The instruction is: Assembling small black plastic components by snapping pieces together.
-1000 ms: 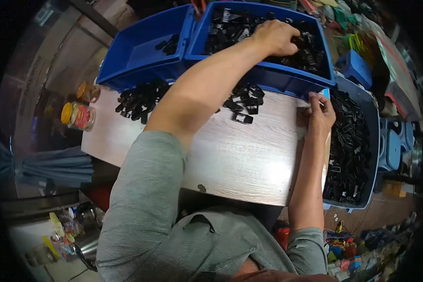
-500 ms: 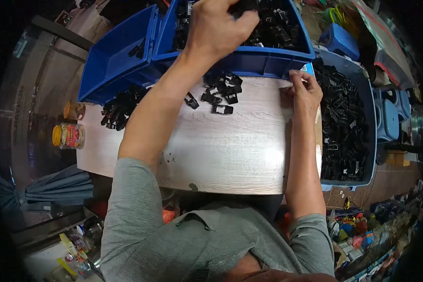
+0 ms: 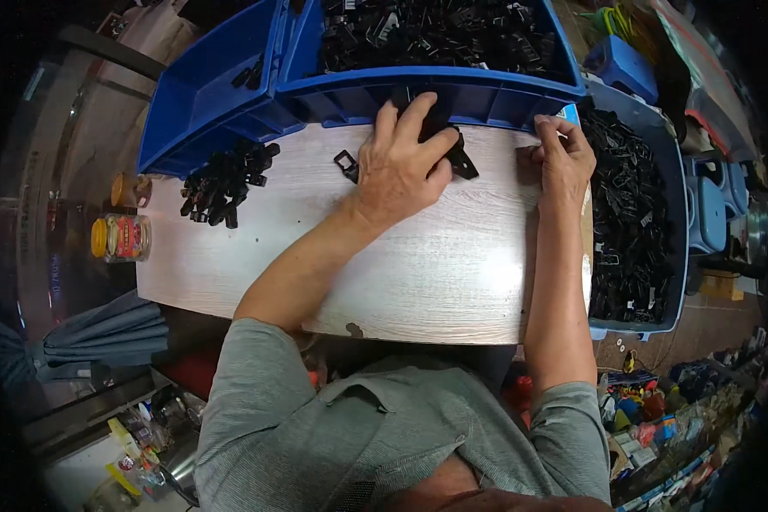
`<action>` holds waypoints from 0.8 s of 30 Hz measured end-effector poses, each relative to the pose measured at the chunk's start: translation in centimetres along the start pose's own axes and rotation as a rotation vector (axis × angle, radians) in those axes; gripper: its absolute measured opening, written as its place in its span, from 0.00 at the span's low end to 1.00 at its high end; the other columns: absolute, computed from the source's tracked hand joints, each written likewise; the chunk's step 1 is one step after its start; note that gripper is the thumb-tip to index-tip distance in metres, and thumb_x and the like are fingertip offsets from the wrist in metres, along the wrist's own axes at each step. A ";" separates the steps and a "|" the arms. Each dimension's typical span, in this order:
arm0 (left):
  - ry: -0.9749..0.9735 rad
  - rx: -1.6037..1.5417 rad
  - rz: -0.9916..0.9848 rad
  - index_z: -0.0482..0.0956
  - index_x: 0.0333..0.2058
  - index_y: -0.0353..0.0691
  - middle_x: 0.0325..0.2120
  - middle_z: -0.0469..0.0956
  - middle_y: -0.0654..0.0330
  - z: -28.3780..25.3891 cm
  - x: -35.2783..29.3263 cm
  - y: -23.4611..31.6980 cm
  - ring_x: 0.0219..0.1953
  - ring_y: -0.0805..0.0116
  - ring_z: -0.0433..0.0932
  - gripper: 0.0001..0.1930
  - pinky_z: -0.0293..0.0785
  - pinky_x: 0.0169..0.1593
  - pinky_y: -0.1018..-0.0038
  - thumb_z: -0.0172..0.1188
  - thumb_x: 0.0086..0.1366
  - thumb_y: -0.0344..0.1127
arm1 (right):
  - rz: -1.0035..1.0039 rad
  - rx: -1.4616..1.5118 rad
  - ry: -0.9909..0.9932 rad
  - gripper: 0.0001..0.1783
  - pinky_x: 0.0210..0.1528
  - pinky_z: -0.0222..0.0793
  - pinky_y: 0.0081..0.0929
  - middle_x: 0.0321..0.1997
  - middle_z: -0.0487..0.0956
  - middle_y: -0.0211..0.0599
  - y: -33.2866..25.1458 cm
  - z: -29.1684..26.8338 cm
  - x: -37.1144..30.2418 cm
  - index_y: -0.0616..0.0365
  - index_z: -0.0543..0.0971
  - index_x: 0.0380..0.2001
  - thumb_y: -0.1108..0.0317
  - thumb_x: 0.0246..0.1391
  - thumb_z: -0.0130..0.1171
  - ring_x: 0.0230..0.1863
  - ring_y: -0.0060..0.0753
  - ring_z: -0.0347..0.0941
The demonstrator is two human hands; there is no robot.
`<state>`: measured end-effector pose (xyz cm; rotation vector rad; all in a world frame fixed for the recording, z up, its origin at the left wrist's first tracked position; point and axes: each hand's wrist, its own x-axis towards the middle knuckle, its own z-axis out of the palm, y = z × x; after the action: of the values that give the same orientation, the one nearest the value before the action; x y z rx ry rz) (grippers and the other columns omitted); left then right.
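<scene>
My left hand (image 3: 398, 166) rests over a small heap of black plastic clips (image 3: 462, 160) in front of the large blue bin. Its fingers are spread and bent, covering most of the heap. One black clip (image 3: 345, 161) with a rectangular opening lies beside the wrist side of that hand. At the table's right edge, close to the bin's corner, is my right hand (image 3: 567, 160), with fingers curled together; whatever they hold, if anything, is hidden. The large blue bin (image 3: 435, 83) is filled with similar black parts.
Farther left a second blue bin (image 3: 209, 94) holds a few black pieces. A pile of black clips (image 3: 226, 181) sits below it on the table (image 3: 401, 264). A yellow-lidded jar (image 3: 126, 237) stands at the left edge. A grey-blue tub (image 3: 679, 256) of black parts is on the right.
My left hand has come down from inside the large blue bin to the clips on the table. The right hand stays almost in place, fingers still curled.
</scene>
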<state>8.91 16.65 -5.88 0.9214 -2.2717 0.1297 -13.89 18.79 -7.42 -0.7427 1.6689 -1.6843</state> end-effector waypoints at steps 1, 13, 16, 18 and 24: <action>0.001 0.005 -0.016 0.86 0.41 0.46 0.59 0.72 0.46 -0.2 0.1 0.4 0.53 0.41 0.72 0.18 0.81 0.47 0.60 0.72 0.48 0.34 | 0.001 -0.006 0.004 0.13 0.24 0.67 0.19 0.20 0.75 0.26 0.2 -0.1 0.1 0.58 0.83 0.37 0.61 0.55 0.73 0.19 0.17 0.71; 0.195 -0.463 -0.114 0.81 0.46 0.32 0.54 0.77 0.45 -2.3 1.3 -1.1 0.45 0.52 0.83 0.22 0.83 0.49 0.66 0.49 0.53 0.13 | 0.002 -0.008 0.008 0.12 0.24 0.66 0.18 0.28 0.80 0.27 0.3 -0.2 0.4 0.57 0.84 0.37 0.63 0.54 0.74 0.20 0.15 0.70; 0.148 -0.676 -0.259 0.80 0.49 0.33 0.57 0.75 0.47 -2.8 1.2 -0.4 0.53 0.57 0.81 0.25 0.82 0.51 0.67 0.44 0.54 0.12 | 0.008 0.031 -0.006 0.12 0.25 0.65 0.17 0.29 0.81 0.27 0.8 -0.4 0.7 0.57 0.84 0.36 0.63 0.54 0.74 0.21 0.15 0.69; 0.130 -0.770 -0.306 0.79 0.50 0.33 0.59 0.74 0.48 -2.8 1.2 -0.3 0.56 0.60 0.79 0.27 0.81 0.51 0.69 0.42 0.54 0.12 | 0.005 0.048 -0.010 0.11 0.25 0.64 0.17 0.28 0.80 0.27 0.7 -0.3 0.5 0.57 0.83 0.36 0.64 0.54 0.74 0.21 0.15 0.69; 0.164 -1.089 -0.456 0.80 0.51 0.33 0.60 0.73 0.50 -1.8 0.7 -0.8 0.58 0.64 0.76 0.24 0.78 0.54 0.75 0.42 0.60 0.12 | 0.008 0.049 0.000 0.09 0.25 0.64 0.17 0.27 0.79 0.26 0.3 0.0 0.1 0.57 0.83 0.35 0.65 0.55 0.72 0.20 0.15 0.68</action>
<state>10.07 16.28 -4.17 0.7207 -1.5343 -1.0723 -13.97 18.72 -7.77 -0.7116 1.6222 -1.7139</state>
